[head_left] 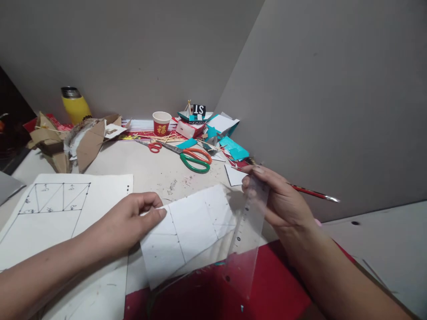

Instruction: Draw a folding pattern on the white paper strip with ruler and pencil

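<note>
My left hand (131,218) pinches the upper left edge of a piece of white paper (193,226) between thumb and fingers. Dark straight lines and small marks cross the paper, which is held tilted over the table's front edge. In my right hand (283,202) is a clear plastic ruler (245,249), slanting down beside the paper's right edge. The same hand also holds a red and black pencil (312,192), its silvery end sticking out to the right. Under my left forearm lies a large white sheet (110,200) with a drawn rectangle split by diagonals.
Large scissors (195,160) with green and orange handles and small red-handled scissors (155,147) lie behind. Farther back stand a red paper cup (162,125), a yellow bottle (76,108) and cut cardboard (90,146). Teal scraps (235,149) lie against the grey wall (320,102).
</note>
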`<state>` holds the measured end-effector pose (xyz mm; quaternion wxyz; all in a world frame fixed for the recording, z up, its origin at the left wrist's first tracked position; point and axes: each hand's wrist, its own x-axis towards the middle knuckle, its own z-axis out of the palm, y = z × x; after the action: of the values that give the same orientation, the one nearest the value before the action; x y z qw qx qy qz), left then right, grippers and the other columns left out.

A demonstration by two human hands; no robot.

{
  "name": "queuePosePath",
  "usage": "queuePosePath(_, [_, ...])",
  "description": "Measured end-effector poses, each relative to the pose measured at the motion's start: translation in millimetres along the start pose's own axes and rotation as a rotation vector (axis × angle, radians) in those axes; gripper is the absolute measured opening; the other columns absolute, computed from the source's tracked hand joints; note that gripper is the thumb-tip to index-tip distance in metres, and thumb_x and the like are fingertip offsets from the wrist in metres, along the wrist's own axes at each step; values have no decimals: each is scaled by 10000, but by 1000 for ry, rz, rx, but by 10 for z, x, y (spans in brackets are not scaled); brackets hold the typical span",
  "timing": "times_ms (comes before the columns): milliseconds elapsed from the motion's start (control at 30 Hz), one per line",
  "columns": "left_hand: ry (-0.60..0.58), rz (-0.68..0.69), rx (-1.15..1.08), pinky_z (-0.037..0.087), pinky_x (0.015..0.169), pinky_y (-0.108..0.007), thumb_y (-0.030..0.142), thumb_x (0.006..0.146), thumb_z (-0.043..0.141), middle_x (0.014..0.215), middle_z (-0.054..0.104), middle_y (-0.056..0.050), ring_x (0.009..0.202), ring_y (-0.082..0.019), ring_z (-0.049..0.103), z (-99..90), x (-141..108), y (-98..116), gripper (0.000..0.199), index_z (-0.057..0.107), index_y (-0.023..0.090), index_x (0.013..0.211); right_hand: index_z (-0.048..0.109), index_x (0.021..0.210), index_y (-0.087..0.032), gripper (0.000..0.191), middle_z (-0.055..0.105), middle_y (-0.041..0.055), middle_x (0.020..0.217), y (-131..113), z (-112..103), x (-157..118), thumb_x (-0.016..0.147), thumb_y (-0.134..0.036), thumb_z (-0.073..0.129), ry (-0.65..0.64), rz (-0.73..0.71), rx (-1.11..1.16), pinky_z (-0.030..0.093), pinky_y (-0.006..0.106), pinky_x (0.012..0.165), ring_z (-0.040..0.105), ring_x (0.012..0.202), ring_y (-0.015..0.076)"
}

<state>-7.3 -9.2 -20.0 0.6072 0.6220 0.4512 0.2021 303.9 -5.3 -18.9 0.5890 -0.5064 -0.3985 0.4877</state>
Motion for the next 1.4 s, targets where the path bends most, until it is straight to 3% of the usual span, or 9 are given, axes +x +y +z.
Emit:
queuePosePath(167, [141, -1, -267, 409, 439, -214, 556, 813, 701, 569, 576, 58, 460, -105, 484, -58, 75, -32, 378, 526, 221, 810, 775, 783, -208, 248, 659, -14, 577, -8, 0, -4, 651, -389, 879, 32, -16, 42, 343, 140, 330, 437, 366, 39])
queuePosePath(267, [186, 23, -370, 572, 569, -299, 490, 772, 766, 753, 722, -20, 628, -179, 664, -83, 92, -52, 389, 525, 223, 921, 787, 803, -209, 299, 681, -11, 613, -12, 10, -26, 644, -438, 897, 7, -41, 68, 264, 125, 302, 297, 313, -13])
queuePosePath(333, [205, 41, -430, 612, 699, -346, 430, 771, 785, 890, 765, -69, 786, -218, 720, -89, 85, -56, 405, 532, 217, 1005, 792, 814, -213, 336, 687, -16, 632, -15, 14, -40, 619, -455, 919, 14, -48, 98, 267, 113, 306, 290, 311, -25])
queuePosePath(433, [224, 69, -496, 610, 769, -367, 366, 772, 800, 1017, 776, -104, 901, -248, 735, -87, 65, -58, 487, 524, 214, 1143, 792, 828, -214, 380, 696, -22, 658, -14, 8, -46, 585, -463, 944, 46, -39, 151, 279, 101, 311, 310, 317, -29])
queuePosePath(600, [217, 116, -572, 573, 797, -332, 326, 766, 806, 1026, 785, -98, 880, -229, 738, -81, 71, -52, 613, 513, 200, 1289, 794, 825, -208, 454, 712, -20, 685, -18, -4, -29, 505, -472, 979, 79, 0, 209, 309, 108, 322, 347, 340, -21])
queuePosePath(1000, [239, 145, -602, 506, 732, -301, 264, 764, 796, 951, 784, -68, 740, -176, 676, -67, 88, -121, 675, 514, 179, 1370, 808, 807, -199, 519, 750, 20, 692, -36, 22, -23, 413, -477, 1001, 122, 29, 256, 313, 127, 326, 389, 373, 13])
queuePosePath(1233, [239, 140, -606, 466, 650, -254, 240, 759, 794, 946, 783, -59, 688, -138, 642, -74, 97, -151, 685, 513, 188, 1382, 808, 799, -197, 471, 749, 20, 699, -56, 37, -33, 465, -477, 989, 90, 6, 254, 315, 129, 344, 395, 383, 13])
queuePosePath(1400, [217, 147, -610, 503, 723, -291, 236, 755, 789, 984, 785, -66, 738, -168, 677, -72, 106, -158, 672, 528, 199, 1372, 811, 800, -206, 478, 747, 17, 699, -56, 42, -31, 450, -477, 993, 96, 0, 251, 301, 136, 342, 394, 390, 18])
